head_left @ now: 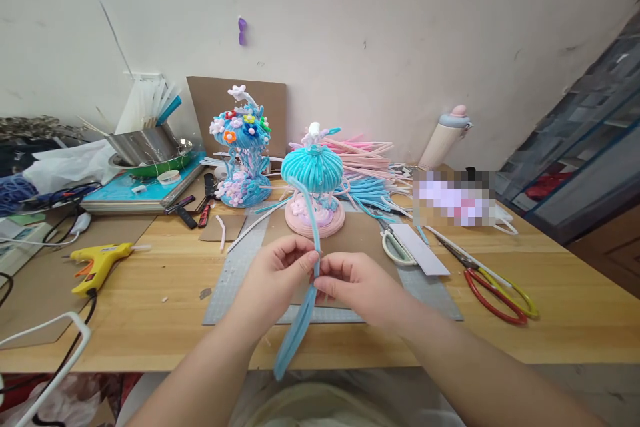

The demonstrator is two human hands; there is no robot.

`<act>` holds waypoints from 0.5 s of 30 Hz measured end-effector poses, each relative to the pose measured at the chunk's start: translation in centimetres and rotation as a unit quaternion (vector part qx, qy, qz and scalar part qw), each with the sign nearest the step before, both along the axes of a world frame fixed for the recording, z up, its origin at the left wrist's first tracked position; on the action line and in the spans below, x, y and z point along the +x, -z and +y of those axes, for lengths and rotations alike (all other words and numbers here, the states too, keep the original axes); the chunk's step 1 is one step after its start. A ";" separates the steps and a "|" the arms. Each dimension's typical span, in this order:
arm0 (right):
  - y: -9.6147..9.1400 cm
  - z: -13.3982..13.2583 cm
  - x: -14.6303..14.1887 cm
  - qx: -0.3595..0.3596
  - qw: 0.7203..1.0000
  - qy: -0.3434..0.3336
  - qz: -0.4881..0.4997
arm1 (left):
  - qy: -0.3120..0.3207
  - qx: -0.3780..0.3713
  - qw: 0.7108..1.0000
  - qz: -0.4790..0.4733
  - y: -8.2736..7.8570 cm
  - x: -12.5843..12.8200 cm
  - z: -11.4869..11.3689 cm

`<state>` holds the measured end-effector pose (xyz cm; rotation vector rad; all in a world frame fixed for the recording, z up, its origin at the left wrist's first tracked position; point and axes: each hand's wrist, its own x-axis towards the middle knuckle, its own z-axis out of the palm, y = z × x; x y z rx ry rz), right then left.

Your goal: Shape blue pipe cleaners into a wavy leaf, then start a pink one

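A bundle of light blue pipe cleaners [300, 320] runs from the turquoise dome of a pipe-cleaner figure [313, 170] on a pink base [315, 220] down past the table's front edge. My left hand [277, 273] and my right hand [353, 283] pinch this bundle from either side, fingertips meeting at about its middle. Both hands are closed on it, above a brown card on the grey cutting mat [235, 273].
A finished blue flowered figure [243, 153] stands behind left. A yellow glue gun [97, 263] lies at left, red and yellow scissors [493, 283] at right. Loose pink and blue pipe cleaners [367, 167] pile behind; a bottle [445, 140] leans on the wall.
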<state>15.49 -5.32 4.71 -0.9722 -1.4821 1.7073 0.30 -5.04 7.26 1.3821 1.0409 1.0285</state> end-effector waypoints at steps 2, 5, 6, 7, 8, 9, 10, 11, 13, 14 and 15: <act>0.0 0.5 -0.2 -0.008 1.000 0.000 0.008 | -0.035 0.003 0.999 0.002 0.0 0.1 0.3; 0.2 1.1 -0.1 0.000 1.000 -0.014 -0.003 | -0.063 -0.006 0.998 -0.005 0.4 0.4 0.5; 0.3 1.3 0.1 0.006 1.000 -0.019 -0.015 | -0.068 -0.012 0.998 -0.012 0.5 0.5 0.6; 0.4 1.5 0.2 0.012 0.999 -0.023 -0.030 | -0.075 -0.017 0.997 -0.021 0.7 0.6 0.6; 0.6 1.7 0.3 0.017 0.998 -0.025 -0.047 | -0.083 -0.022 0.996 -0.029 0.8 0.7 0.7; 0.7 1.9 0.4 0.021 0.998 -0.027 -0.061 | -0.090 -0.026 0.995 -0.037 0.9 0.8 0.8; 0.9 2.1 0.4 0.021 0.997 -0.031 -0.066 | -0.097 -0.029 0.994 -0.044 1.1 0.8 0.9; 1.1 2.3 0.5 0.016 0.997 -0.038 -0.061 | -0.103 -0.031 0.993 -0.048 1.3 0.9 1.0; 1.3 2.8 0.5 0.002 0.998 -0.055 -0.039 | -0.107 -0.032 0.992 -0.055 1.8 1.0 1.4; 1.5 2.9 0.5 -0.005 0.998 -0.061 -0.028 | -0.106 -0.031 0.992 -0.059 2.0 1.1 1.6; 1.6 3.1 0.5 -0.011 0.998 -0.063 -0.017 | -0.103 -0.030 0.992 -0.065 2.3 1.2 1.8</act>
